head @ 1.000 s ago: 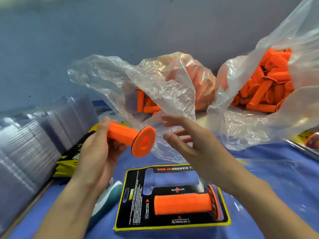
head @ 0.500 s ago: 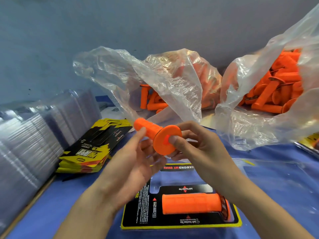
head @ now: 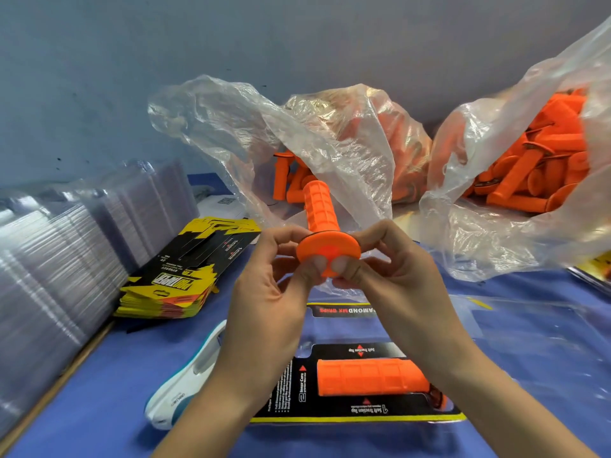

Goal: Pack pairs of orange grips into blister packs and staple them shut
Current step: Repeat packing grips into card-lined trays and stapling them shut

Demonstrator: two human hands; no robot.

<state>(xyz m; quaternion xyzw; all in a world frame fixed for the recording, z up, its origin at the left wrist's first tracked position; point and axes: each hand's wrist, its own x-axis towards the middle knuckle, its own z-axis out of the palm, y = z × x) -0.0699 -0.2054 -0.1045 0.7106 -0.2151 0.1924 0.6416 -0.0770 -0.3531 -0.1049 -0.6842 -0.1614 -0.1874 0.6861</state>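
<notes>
Blue-grey wall point(head: 132, 61) fills the upper half of the frame, and a blue tabletop point(head: 115, 375) fills the lower half.

At the left edge leans a long stack of clear shells point(head: 49, 259), too many to count. Two clear plastic bags stand at the back, one bag in the middle point(head: 231, 127) and one bag at the upper right point(head: 496, 242). Both hold loose orange handles in heaps that cannot be counted.

Left of centre lies one stack of yellow-and-black cards point(head: 185, 269). At bottom centre lies one blister pack point(head: 363, 409) with a black card edged in yellow, and its clear lid point(head: 529, 342) is spread flat to the right. One white-and-blue stapler point(head: 178, 391) lies just left of the pack, partly behind the left forearm.

Two hands meet at centre frame above the pack. The left hand point(head: 264, 292) and right hand point(head: 390, 279) each pinch the flange of one held handle point(head: 319, 209). Each grip is pressed together on the flange, with the thumb on its near face and the fingers curled behind its rim. The two thumbs lie side by side. That handle points away toward the middle bag, with its flange toward the camera.

One packed handle point(head: 370, 376) lies on its side in the pack's lower cavity, with its flange at the right end.
</notes>
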